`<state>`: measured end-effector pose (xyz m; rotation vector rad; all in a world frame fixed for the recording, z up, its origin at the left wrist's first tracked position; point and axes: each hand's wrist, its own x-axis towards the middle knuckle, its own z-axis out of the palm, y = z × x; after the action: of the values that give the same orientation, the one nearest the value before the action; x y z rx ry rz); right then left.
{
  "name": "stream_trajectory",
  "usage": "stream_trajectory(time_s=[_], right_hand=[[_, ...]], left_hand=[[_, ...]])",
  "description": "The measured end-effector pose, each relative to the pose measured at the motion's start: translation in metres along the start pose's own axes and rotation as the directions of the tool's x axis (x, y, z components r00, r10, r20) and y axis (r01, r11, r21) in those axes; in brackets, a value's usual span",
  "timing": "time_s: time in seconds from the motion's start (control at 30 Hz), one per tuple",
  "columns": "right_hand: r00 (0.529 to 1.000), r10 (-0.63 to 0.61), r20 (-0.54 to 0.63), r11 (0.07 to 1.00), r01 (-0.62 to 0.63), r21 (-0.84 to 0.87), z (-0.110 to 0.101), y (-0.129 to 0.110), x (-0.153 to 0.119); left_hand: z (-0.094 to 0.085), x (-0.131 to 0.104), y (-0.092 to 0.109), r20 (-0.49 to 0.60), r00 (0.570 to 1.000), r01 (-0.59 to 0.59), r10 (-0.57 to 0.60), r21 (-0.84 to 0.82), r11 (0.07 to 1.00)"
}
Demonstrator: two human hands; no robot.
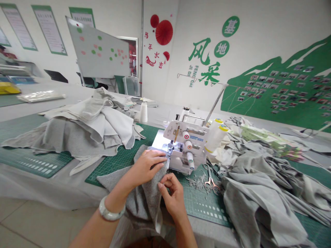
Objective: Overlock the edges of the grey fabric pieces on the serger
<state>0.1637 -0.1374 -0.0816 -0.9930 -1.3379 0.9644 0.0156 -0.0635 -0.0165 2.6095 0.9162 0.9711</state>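
A white overlock sewing machine [184, 146] stands on a green cutting mat, its lamp lit by the needle. Grey fabric [148, 196] runs from the needle area down over the table's front edge. My left hand [148, 165] lies on this fabric just left of the presser foot, fingers stretched toward the needle. A pale bangle circles that wrist. Lower and to the right, my right hand [172, 193] pinches the fabric's right edge between thumb and forefinger.
Grey and white cloth pieces [85, 120] are heaped at left, with more grey cloth [258, 193] at right. Scissors [212, 182] lie beside thread scraps, right of the machine. A thread cone [143, 113] stands behind the mat; larger cones [216, 136] stand by the machine.
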Motion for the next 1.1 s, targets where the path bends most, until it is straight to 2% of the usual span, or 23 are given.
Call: stream_trajectory(time_s=[0.53, 0.97, 1.1], right_hand=[[1.000, 0.007, 0.008, 1.000, -0.007, -0.014, 0.000, 0.004, -0.001], [0.999, 0.030, -0.041, 0.999, -0.031, -0.011, 0.000, 0.007, -0.001], [0.999, 0.036, -0.035, 0.999, -0.035, 0.026, 0.000, 0.011, -0.002]], left_hand=[[-0.001, 0.001, 0.003, 0.012, 1.000, 0.014, -0.014, -0.001, 1.000], [-0.001, 0.006, -0.004, 0.023, 1.000, 0.013, -0.013, -0.004, 1.000], [-0.002, 0.002, 0.006, -0.046, 0.999, 0.013, -0.011, 0.063, 0.998]])
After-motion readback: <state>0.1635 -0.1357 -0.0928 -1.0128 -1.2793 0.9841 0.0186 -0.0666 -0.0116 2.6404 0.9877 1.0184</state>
